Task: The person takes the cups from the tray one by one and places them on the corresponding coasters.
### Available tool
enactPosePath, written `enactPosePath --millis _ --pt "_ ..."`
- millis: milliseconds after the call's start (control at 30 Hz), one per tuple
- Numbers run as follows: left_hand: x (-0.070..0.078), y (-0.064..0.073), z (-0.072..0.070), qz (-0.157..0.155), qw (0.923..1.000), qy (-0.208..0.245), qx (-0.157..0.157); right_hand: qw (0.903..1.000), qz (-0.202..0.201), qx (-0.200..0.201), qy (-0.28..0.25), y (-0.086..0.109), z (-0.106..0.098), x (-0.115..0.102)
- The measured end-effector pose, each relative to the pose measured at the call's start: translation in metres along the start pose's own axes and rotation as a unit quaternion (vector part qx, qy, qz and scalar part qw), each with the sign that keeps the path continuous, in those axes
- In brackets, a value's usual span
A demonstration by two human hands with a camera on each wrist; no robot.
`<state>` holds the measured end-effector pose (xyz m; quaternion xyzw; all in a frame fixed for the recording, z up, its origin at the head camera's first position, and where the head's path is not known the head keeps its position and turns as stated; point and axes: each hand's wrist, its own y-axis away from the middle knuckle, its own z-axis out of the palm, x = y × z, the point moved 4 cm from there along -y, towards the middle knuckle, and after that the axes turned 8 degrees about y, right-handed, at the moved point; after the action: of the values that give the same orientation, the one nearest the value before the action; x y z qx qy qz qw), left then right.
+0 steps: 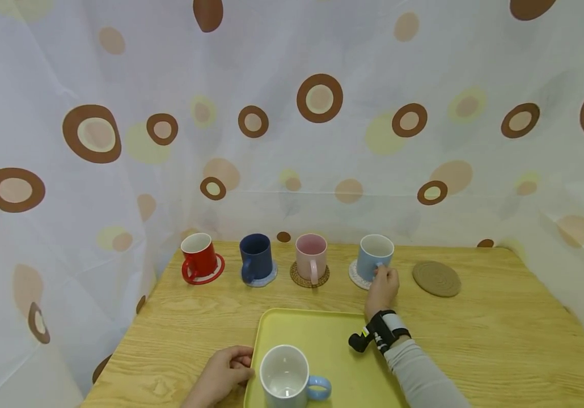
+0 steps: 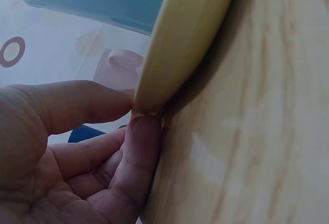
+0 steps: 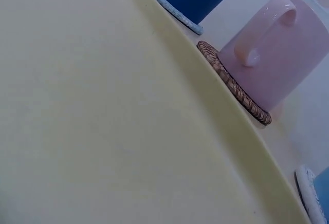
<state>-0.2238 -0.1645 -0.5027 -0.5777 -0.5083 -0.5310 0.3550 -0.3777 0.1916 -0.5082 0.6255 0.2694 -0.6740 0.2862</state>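
My left hand (image 1: 222, 371) grips the left rim of a yellow tray (image 1: 317, 334); the left wrist view shows thumb and fingers pinching the rim (image 2: 180, 49). A light blue mug (image 1: 285, 377) with a white inside stands upright on the tray, its handle turned right. Beyond the tray's far right corner, my right hand (image 1: 383, 289) holds the handle of a second light blue mug (image 1: 371, 263). That mug sits upright on a white coaster (image 1: 357, 277). The right wrist view catches only an edge of this mug (image 3: 322, 193); the right fingers are out of its frame.
Left of the held mug stand a pink mug (image 1: 309, 258) on a brown woven coaster (image 1: 298, 279), a dark blue mug (image 1: 258, 258) on a pale blue coaster (image 1: 269, 279), and a red mug (image 1: 204, 262) on a red-rimmed coaster (image 1: 218, 272). A bare tan coaster (image 1: 437, 278) lies right.
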Motion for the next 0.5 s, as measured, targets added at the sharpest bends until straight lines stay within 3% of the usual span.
enactPosePath --millis 233,500 --pt "-0.002 -0.001 0.000 -0.007 1.0000 -0.003 0.005 0.9996 -0.010 -0.019 0.018 0.000 -0.004 -0.003" --pt "-0.002 -0.001 0.000 -0.019 0.9998 -0.004 0.008 0.9994 0.012 -0.020 0.025 0.000 -0.014 -0.006"
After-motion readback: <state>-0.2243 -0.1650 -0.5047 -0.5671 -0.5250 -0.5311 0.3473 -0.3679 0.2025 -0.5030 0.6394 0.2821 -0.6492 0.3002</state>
